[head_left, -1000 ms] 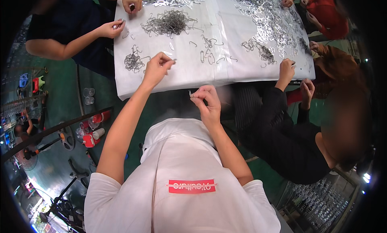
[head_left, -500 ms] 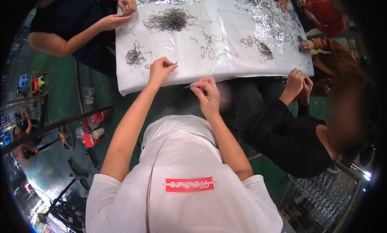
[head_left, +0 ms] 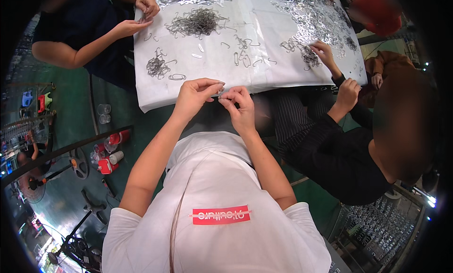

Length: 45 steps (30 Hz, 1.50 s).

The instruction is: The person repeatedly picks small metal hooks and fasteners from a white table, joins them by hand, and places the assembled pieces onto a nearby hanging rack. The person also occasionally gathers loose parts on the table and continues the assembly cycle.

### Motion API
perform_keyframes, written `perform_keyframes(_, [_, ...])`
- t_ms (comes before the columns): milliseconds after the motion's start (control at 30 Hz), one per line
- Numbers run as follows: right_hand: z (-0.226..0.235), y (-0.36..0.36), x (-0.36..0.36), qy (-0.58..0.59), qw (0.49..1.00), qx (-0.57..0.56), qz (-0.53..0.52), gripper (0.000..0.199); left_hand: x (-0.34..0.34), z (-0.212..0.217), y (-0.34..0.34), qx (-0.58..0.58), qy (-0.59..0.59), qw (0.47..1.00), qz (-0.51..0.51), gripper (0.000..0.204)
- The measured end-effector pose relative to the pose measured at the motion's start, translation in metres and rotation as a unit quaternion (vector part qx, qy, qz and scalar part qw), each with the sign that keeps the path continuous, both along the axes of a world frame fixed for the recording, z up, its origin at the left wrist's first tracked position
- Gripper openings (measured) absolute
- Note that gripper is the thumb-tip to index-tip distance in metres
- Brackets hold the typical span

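Note:
My left hand is at the near edge of the white-covered table, its thumb and fingers closed in a pinch. Fingertip to fingertip with it is my right hand, also pinching. A small metal piece shows between the two sets of fingertips; its exact shape is too small to make out. Just beyond my left hand lie a single wire loop and a small pile of bent wire pieces. Two flat silver strips lie farther in.
A larger wire heap and a spread of shiny metal pieces cover the far table. At right, a co-worker's hand reaches over another wire pile. A left co-worker's hands work at the table's corner. Red-and-white containers stand on the floor.
My left hand has moved right and slightly down from beside the wire loop to meet my right hand. The right-hand co-worker's one hand has reached out to a wire pile.

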State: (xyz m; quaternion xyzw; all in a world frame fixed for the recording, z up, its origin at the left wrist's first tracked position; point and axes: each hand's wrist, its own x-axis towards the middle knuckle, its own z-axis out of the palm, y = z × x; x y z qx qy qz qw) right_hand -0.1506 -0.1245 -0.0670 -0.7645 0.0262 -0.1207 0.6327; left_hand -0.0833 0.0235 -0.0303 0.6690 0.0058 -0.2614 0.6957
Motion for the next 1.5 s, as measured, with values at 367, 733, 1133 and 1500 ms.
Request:
perform_keyframes(367, [-0.003,-0.002,0.003,0.022,0.999,-0.025,0.009,0.009,-0.020,-0.003,0.001,-0.011,-0.117,0.992,0.050,0.014])
perform_keyframes(733, [-0.039,-0.062,0.100,0.078,0.947,-0.307,-0.056,0.029,-0.032,-0.021,0.005,0.050,-0.195,0.978,0.051,0.014])
perform_keyframes(1133, [-0.069,-0.085,0.164,0.122,0.925,-0.343,-0.105,0.013,-0.032,-0.013,0.000,0.064,-0.227,0.968,0.086,0.019])
perform_keyframes(1500, [-0.051,-0.112,0.199,0.362,0.866,-0.343,-0.032,0.022,-0.039,-0.009,-0.002,0.053,-0.196,0.973,0.108,0.020])
